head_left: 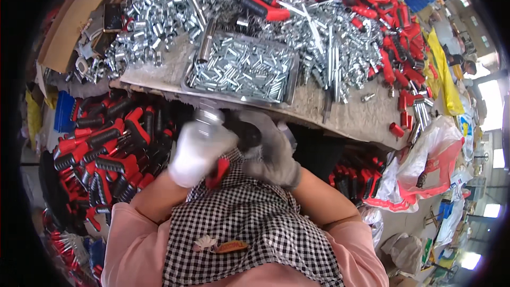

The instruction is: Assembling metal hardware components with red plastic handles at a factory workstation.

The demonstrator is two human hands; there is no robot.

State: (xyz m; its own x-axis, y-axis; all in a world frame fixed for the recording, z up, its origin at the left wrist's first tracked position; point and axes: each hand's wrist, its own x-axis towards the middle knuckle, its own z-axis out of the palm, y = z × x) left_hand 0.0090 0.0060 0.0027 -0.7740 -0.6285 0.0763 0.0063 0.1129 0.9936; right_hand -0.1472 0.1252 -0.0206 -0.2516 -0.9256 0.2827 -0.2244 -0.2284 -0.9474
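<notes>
Between the gloved fingers (225, 139), a blurred black part (248, 135)

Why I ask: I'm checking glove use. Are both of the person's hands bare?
No, the left hand wears a white glove and the right hand a grey glove.

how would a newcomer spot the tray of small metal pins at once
Find the worktable across the picture's upper half. Near the middle of its front edge sits a shallow rectangular tray. Its walls contain short silvery pins, while metal parts beside it lie in loose heaps.
</notes>
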